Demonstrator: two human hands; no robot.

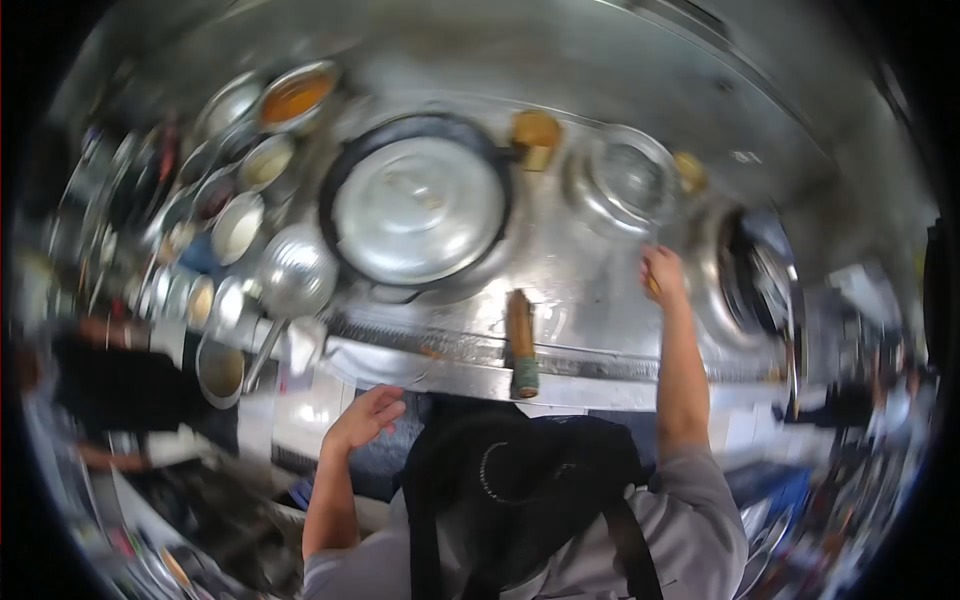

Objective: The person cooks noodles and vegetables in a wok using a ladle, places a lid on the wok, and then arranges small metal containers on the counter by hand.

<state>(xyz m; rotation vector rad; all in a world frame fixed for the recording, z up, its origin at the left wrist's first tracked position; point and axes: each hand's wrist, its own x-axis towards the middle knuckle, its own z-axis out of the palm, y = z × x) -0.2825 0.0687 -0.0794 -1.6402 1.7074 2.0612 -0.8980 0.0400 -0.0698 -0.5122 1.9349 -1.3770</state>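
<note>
My right hand (660, 272) is closed around a slim handle with a yellowish end, over the metal stove top. Just beyond it is a round, shiny metal vessel (632, 180); blur hides whether the handle joins it. My left hand (368, 418) hangs in front of the counter edge, its fingers loosely apart and holding nothing. Between the two hands, a bamboo brush (522, 345) with a green-wrapped end lies across the front edge. A large wok (333, 200) with a domed metal lid (420, 210) sits left of centre.
On the left a perforated strainer (298, 270) rests beside several bowls, one with orange contents (297, 97). A dark wok (750, 270) stands at the right. A yellowish block-like object (537, 138) lies behind. Another person's dark clothing (120, 385) shows at far left.
</note>
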